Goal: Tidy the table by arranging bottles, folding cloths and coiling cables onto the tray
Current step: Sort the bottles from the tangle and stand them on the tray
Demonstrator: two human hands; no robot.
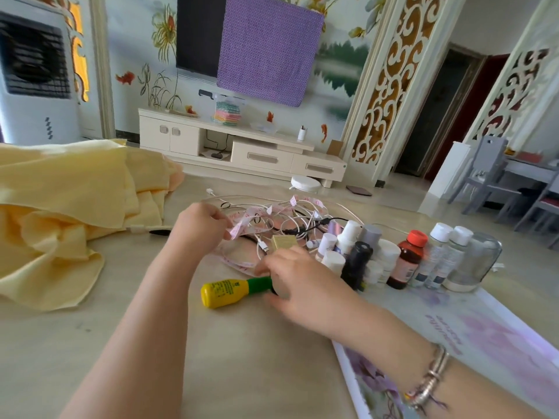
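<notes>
A yellow bottle with a green neck (225, 292) lies on its side on the beige table (211, 358). My right hand (298, 282) grips its green cap end. My left hand (201, 226) pinches a pink measuring tape (246, 223) that is tangled with white and black cables (290, 220). A small beige box (283, 242) sits just beyond my right hand. Several bottles (405, 258) stand in a cluster at the far end of the floral tray (484, 343). A crumpled yellow cloth (66, 213) covers the table's left side.
A black pen (160, 232) lies by the cloth's edge. A glass jar (475, 261) stands upside down at the right of the bottle cluster. Beyond the table are a TV cabinet (242, 149) and grey chairs (490, 176).
</notes>
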